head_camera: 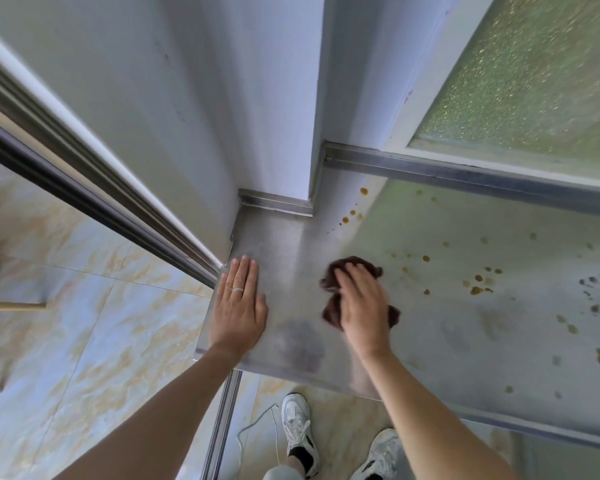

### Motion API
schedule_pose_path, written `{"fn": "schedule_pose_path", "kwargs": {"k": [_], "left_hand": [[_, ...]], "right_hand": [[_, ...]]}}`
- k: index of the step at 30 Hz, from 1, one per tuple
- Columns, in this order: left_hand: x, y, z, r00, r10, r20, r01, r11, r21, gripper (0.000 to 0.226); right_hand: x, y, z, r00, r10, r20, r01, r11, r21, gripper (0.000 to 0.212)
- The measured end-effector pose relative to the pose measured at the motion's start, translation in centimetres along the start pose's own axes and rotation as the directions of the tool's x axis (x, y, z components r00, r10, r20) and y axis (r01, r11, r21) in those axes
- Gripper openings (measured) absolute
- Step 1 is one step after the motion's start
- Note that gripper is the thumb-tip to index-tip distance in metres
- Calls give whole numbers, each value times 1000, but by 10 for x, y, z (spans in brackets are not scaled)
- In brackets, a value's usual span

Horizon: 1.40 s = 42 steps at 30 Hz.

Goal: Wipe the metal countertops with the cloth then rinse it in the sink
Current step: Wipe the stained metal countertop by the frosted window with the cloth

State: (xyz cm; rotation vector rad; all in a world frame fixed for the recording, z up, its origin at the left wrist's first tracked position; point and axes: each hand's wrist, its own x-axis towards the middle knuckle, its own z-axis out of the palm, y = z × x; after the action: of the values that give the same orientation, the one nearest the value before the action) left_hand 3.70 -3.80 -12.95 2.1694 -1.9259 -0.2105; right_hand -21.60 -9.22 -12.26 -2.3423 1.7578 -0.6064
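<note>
A dark brown cloth (pixel 359 265) lies crumpled on the metal countertop (pixel 447 323), and my right hand (pixel 362 303) presses flat on top of it. My left hand (pixel 238 303) rests palm down with fingers together on the counter's left end, a ring on one finger, holding nothing. Orange-brown spots (pixel 477 285) and darker smudges (pixel 594 284) dot the counter to the right of the cloth. More orange drops (pixel 352 213) sit near the back corner. The sink is out of view.
A white wall column (pixel 274 98) rises behind the counter's left end, with a frosted window (pixel 516 71) at the back right. A sliding door rail (pixel 84 174) runs along the left. Tiled floor, a loose cord (pixel 257 424) and my shoes (pixel 297 434) show below the counter's front edge.
</note>
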Motion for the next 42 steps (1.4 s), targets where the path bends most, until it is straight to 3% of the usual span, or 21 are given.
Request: {"fn": "schedule_pose_path", "kwargs": {"k": [3,6,8,10,12,18,25,29,32,35,37,38,40,42], "left_hand": [[1,2,0,999,-18,30,18,1000,12,63],[5,10,-2,997,-43,57,44,999,-7,63],[10,23,1,997,-21,71,23,999,-26,63],[20,35,3,997,0,71,2,999,-36,61],[32,42,4,996,-19,84,20,1000,-12,60],[44,47,16,998,-58,25,57,997,50,59],[44,45,17,999,-37,-11,38,998,52,61],[45,52,9,999,-38,12,37,999,22,63],[59,75,3,999,6,44,-5,1000,-4,65],[83,110,12,993,-10,115,13,1000,-27,63],[96,130,23,990,-54,129,56,998,-19,61],[101,138,29,989,-75,131,76,997,-1,60],[105,148,38,987,-95,131,86,994,68,61],[104,151,43,989,-88,119,76,991,107,62]], "right_hand": [[-3,64,-31,967,217,-131,-218,976,1,34],[1,63,-51,915,336,-225,-314,941,129,33],[-8,23,-47,957,231,-174,-204,966,159,36],[-34,-22,-30,998,57,4,-57,995,81,39],[-58,-48,-13,993,-14,117,11,1000,23,44],[17,-31,16,989,-66,130,75,995,-66,47],[124,-7,40,997,20,69,-12,994,-108,49],[153,46,29,987,145,69,-134,981,-140,47],[144,107,5,962,274,-10,-273,952,-139,37],[127,146,-25,842,516,-154,-517,855,36,31],[118,140,-37,781,573,-250,-546,820,174,37],[112,127,-39,823,510,-248,-475,859,190,41],[99,97,-32,967,222,-122,-210,972,103,42],[97,78,-12,999,-27,33,27,1000,5,42]]}}
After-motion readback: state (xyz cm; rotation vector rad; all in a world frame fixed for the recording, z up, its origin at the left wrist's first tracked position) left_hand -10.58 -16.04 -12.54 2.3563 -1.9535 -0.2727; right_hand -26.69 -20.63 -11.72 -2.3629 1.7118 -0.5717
